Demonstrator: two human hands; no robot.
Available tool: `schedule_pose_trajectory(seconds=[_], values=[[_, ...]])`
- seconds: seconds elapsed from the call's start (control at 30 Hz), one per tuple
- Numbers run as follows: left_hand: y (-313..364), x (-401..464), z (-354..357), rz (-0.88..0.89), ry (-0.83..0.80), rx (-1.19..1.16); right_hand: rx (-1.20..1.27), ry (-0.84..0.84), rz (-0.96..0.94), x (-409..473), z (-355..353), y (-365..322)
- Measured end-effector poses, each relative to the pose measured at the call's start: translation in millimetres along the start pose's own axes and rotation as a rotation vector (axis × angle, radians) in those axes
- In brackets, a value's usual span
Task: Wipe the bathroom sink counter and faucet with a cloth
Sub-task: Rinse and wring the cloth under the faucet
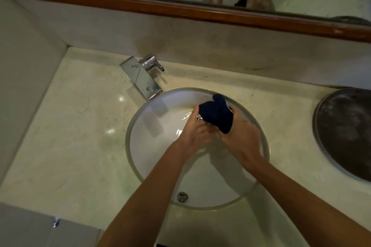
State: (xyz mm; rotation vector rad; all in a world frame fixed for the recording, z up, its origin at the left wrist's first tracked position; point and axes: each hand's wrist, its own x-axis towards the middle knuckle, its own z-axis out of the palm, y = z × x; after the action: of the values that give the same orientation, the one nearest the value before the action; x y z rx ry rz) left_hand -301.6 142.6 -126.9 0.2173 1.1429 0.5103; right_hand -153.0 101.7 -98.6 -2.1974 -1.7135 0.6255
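Observation:
A bunched dark blue cloth (217, 114) is held over the far side of the round glass sink bowl (140, 158). My left hand (195, 132) grips its lower left edge, and my right hand (240, 138) grips its right side, fingers curled round the fabric. A chrome faucet (143, 77) with a flat spout reaches over the bowl's left rim from the back of the pale marble counter (76, 126). The drain (182, 196) shows at the bowl's near side.
A dark round tray (347, 132) lies on the counter at the right edge. A wood-framed mirror (180, 9) runs along the back wall and reflects my arms. The wall closes in the counter's left side.

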Motion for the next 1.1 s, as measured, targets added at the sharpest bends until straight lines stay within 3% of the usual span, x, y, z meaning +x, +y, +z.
schedule_pose_trajectory(seconds=[0.07, 0.17, 0.27, 0.33, 0.43, 0.6, 0.73, 0.83, 0.93, 1.0, 1.03, 1.1], values=[[9.7, -6.7, 11.7, 0.122, -0.025, -0.142, 0.104, -0.020, 0.014, -7.3, -3.7, -7.3], [19.4, -18.7, 24.7, 0.275, -0.004, -0.153, 0.341, -0.113, 0.014, -17.5, -4.3, -6.9], [23.3, -30.9, 26.1, 0.412, 0.068, -0.014, 0.724, -0.377, 0.082, -14.9, -15.1, 0.5], [24.4, -40.7, 26.1, 0.502, 0.036, 0.127, 0.925, -0.437, 0.107, -11.0, -28.6, -1.1], [25.4, -51.8, 28.7, 0.600, -0.019, 0.347, 1.119, -0.432, 0.089, -3.2, -47.6, -10.7], [30.5, -57.7, 29.8, 0.751, 0.064, 0.601, 1.196, -0.269, 0.195, 0.6, -59.1, -20.3], [22.2, -58.2, 18.6, 0.613, 0.005, 0.717, 1.345, -0.156, 0.303, 2.2, -58.5, -20.3], [16.5, -56.9, 6.8, 0.544, -0.044, 0.859, 1.487, -0.175, 0.351, 8.0, -58.3, -9.1], [24.5, -62.1, 11.4, 0.531, -0.043, 0.976, 1.499, -0.251, 0.362, 4.6, -50.6, 1.2], [31.4, -66.3, 13.0, 0.614, 0.032, 1.159, 1.452, -0.323, 0.393, -0.3, -45.7, 11.6], [35.0, -67.4, 11.0, 0.655, 0.063, 1.241, 1.358, -0.370, 0.412, -3.0, -46.9, 15.5], [43.4, -72.0, 5.7, 0.684, 0.103, 1.424, 0.933, -0.404, 0.444, -5.9, -53.1, 24.4]])
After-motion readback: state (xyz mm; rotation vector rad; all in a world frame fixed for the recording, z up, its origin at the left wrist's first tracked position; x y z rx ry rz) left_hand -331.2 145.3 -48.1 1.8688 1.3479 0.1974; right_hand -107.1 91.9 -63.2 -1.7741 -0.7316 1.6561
